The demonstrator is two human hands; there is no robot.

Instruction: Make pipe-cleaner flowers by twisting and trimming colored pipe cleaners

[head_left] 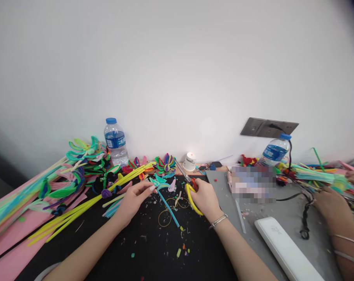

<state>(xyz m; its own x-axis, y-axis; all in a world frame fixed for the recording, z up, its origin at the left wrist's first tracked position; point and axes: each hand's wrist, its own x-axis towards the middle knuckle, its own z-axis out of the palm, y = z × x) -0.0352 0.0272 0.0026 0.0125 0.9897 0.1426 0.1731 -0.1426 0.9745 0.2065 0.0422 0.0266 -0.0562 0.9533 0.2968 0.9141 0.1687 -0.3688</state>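
Observation:
My left hand (136, 201) is closed in a pinch at the edge of a teal pipe-cleaner flower (158, 181), from which a blue stem (169, 208) slants down over the black mat. In my right hand (206, 198) is a pair of scissors (189, 195) with yellow and red handles, blades pointing up and left toward the wall. The blades are apart from the flower. A pale pink pipe-cleaner piece (172, 186) lies just right of the flower. Thin yellowish loops (164, 218) rest on the mat between my hands.
Yellow pipe cleaners (77, 214) and finished flowers (62, 183) fill the left side. Water bottles (116, 142) (273, 150) and a paper cup (190, 162) stand along the wall. A white box-like device (286, 249) lies at right, near another person's hand (331, 203). Scraps (179, 253) litter the mat.

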